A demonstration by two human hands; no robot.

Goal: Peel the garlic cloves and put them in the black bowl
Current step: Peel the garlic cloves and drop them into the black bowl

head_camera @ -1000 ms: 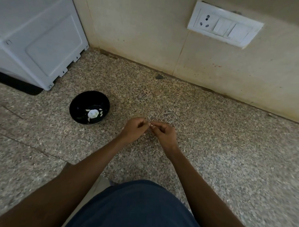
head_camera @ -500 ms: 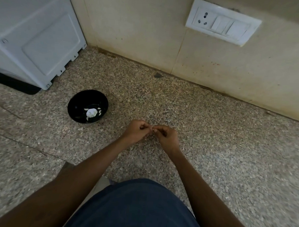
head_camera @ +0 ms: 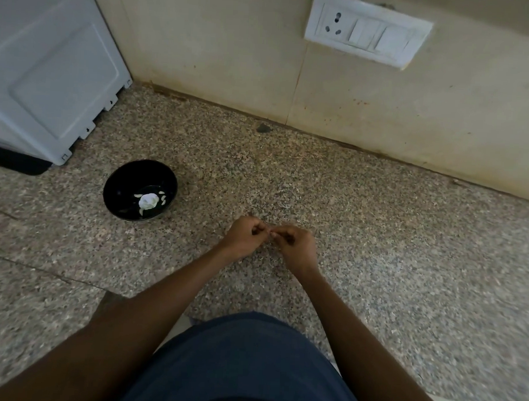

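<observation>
The black bowl (head_camera: 118, 191) stands on the speckled granite counter (head_camera: 376, 250), left of my hands. Inside it lie a white garlic bulb (head_camera: 148, 200) and a few pale cloves. My left hand (head_camera: 245, 237) and my right hand (head_camera: 296, 247) meet over the counter, fingers curled, fingertips pinching a small garlic clove (head_camera: 270, 231) between them. The clove is almost fully hidden by the fingers.
A white appliance (head_camera: 44, 69) sits at the back left corner on a dark base. The tiled wall (head_camera: 233, 62) runs along the counter's far side, with a white socket and switch plate (head_camera: 367, 32). My blue garment fills the bottom middle.
My hands stay joined on the clove with only slight finger motion. The view has shifted a little, so the bowl and hands sit slightly lower in the frame.
</observation>
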